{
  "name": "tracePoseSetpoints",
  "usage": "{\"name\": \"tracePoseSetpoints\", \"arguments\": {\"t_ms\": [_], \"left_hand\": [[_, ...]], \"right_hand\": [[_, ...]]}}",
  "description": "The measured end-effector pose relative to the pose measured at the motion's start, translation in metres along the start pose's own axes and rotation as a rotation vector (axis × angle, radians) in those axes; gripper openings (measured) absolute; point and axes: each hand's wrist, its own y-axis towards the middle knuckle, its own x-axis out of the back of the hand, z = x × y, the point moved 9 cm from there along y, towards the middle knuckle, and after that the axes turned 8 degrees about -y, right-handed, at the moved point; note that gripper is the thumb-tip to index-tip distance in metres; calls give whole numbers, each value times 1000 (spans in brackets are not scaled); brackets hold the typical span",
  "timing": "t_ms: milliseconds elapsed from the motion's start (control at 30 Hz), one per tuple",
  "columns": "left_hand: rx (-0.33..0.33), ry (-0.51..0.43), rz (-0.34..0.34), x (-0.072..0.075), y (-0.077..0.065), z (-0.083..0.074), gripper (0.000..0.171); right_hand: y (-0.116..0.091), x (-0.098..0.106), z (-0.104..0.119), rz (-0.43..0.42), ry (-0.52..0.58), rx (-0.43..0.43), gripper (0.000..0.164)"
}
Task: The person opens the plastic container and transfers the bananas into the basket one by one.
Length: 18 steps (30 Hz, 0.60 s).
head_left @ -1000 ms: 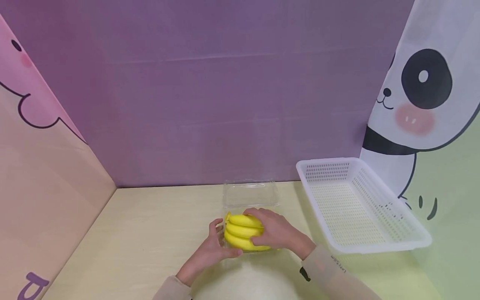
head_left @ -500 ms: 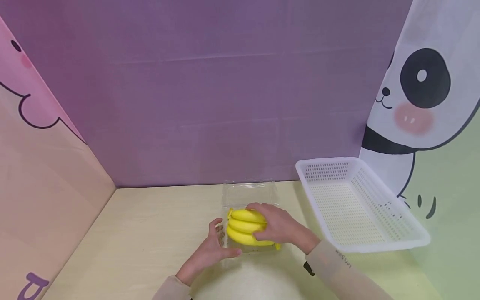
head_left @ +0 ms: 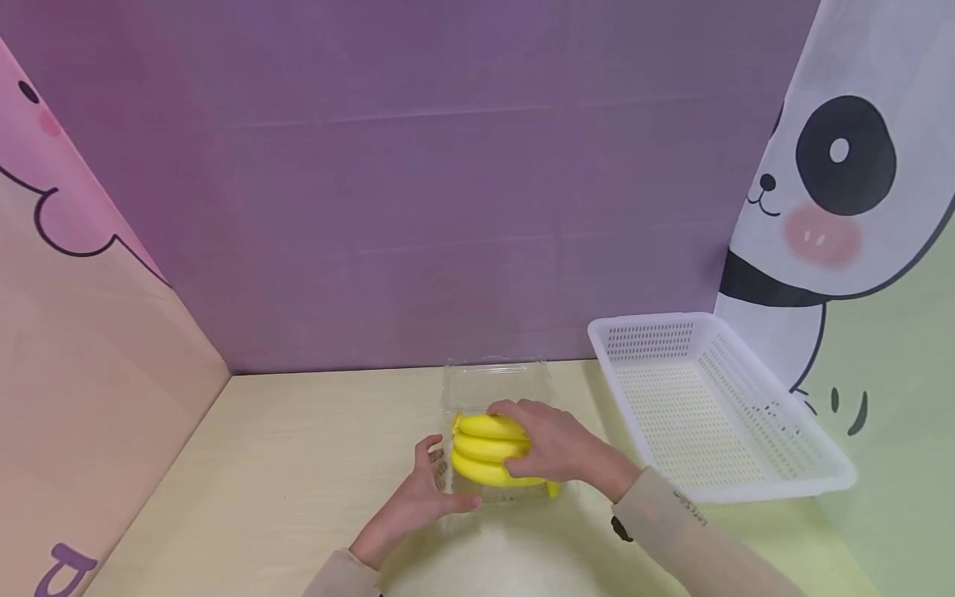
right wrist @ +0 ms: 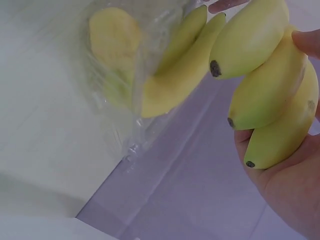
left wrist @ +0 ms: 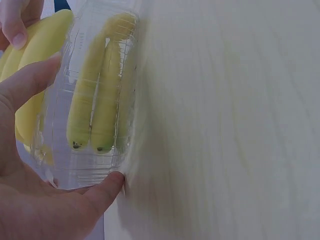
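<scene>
My right hand (head_left: 559,448) grips a bunch of yellow bananas (head_left: 485,450) from its right side, thumb toward me. The bunch is raised over a clear plastic clamshell box (head_left: 511,497), whose lid (head_left: 498,383) lies folded back toward the wall. Dark tips show on three bananas (right wrist: 267,95) of that bunch in the right wrist view. More bananas (left wrist: 97,100) lie inside the box, seen through its wall in the left wrist view; one yellow end (head_left: 553,489) shows in the head view. My left hand (head_left: 418,502) holds the box's left end between thumb and fingers.
A white perforated plastic basket (head_left: 686,414) stands at the right on the pale wooden table (head_left: 298,464). Behind the box rises a purple backdrop (head_left: 448,207). Side panels carry printed cartoon animals, a panda (head_left: 828,240) on the right one.
The right hand has lifted the banana bunch slightly up and to the right, then stays nearly still. A banana end in the box has come into fuller view. The left hand has not moved.
</scene>
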Motion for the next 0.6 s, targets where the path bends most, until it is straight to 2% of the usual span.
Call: {"name": "tracePoseSetpoints", "arguments": {"t_ms": [600], "left_hand": [[9,-52,-13,-1,0,2,119]], "right_hand": [[-8,37,-5,-63,21,6,60]]}}
